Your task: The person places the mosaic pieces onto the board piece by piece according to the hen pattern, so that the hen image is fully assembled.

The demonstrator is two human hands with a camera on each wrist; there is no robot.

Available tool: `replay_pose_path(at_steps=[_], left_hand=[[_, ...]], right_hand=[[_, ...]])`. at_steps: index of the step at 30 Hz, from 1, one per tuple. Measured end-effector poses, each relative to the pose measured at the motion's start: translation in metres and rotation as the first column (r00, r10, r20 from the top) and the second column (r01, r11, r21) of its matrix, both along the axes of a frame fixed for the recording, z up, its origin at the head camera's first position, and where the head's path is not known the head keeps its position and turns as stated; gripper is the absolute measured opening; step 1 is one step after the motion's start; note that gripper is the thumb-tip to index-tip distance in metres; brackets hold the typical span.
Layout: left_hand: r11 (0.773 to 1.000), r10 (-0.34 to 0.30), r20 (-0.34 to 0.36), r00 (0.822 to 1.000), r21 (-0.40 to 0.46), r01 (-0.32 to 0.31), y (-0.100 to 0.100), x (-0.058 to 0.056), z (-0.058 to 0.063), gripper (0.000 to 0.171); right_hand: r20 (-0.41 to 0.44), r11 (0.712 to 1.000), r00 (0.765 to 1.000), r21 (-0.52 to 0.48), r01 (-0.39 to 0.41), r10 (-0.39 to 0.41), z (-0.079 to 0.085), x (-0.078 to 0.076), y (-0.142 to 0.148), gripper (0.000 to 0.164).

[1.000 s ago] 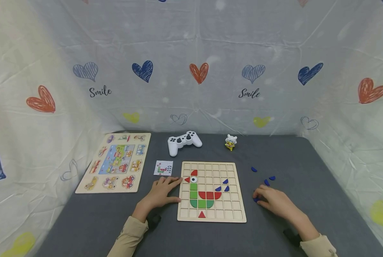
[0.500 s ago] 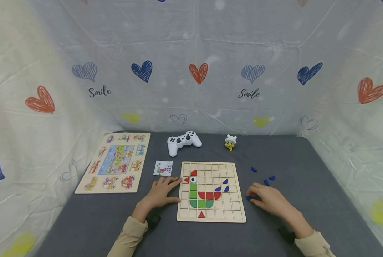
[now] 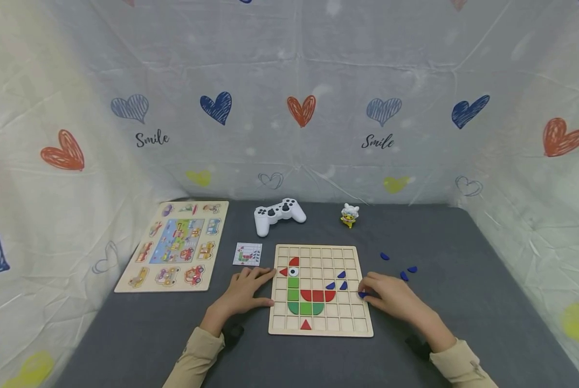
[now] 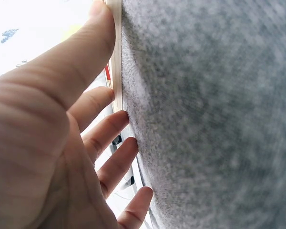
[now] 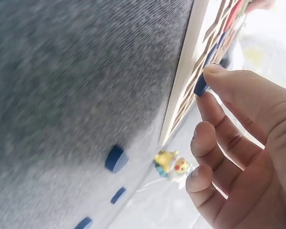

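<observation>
A wooden grid board (image 3: 345, 323) carries red, green and blue pieces laid out like a bird, with a round eye piece (image 3: 293, 271). My left hand (image 3: 243, 292) rests at the board's left edge, thumb and fingers spread against its side. Over the right edge of the board, my right hand (image 3: 391, 295) pinches a blue half-round piece (image 5: 200, 85) between thumb and index finger. Several blue pieces (image 3: 343, 285) sit in the grid to the left of that hand. On the cloth beyond it lie three loose blue pieces (image 3: 384, 256).
A small picture card (image 3: 247, 254) lies left of the board. Behind stand a white game controller (image 3: 278, 215) and a small yellow-and-white figurine (image 3: 350, 215). A wooden vehicle puzzle (image 3: 173, 247) lies at the far left of the grey cloth.
My right hand has moved left with the blue half-round piece, from the cloth to the board's right edge. The left hand has stayed in place.
</observation>
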State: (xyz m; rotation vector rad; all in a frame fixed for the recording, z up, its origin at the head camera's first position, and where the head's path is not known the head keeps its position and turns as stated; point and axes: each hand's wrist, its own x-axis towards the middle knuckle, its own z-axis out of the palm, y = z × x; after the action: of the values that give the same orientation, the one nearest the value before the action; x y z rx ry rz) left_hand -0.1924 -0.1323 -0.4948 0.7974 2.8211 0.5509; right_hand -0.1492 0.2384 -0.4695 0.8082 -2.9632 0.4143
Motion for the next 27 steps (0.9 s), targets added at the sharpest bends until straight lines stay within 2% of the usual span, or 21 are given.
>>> replay_pose_path(at_steps=[10,19,27], left_hand=[[1.000,-0.003,-0.004,1.000,0.000,0.003,0.000,0.001,0.001,0.077],[1.000,0.000,0.002,1.000,-0.009,0.000,0.000,0.000,0.000,0.078],[1.000,-0.001,-0.001,1.000,0.003,0.001,-0.001,0.000,-0.002,0.079]], right_hand=[[0.008,0.998,0.998,-0.013,-0.062,0.062,-0.002,-0.005,-0.018,0.014],[0.061,0.997,0.996,-0.032,-0.064,0.066,-0.003,-0.007,-0.029,0.014],[0.025,0.991,0.991,-0.040,-0.127,0.128,-0.005,-0.008,-0.035,0.014]])
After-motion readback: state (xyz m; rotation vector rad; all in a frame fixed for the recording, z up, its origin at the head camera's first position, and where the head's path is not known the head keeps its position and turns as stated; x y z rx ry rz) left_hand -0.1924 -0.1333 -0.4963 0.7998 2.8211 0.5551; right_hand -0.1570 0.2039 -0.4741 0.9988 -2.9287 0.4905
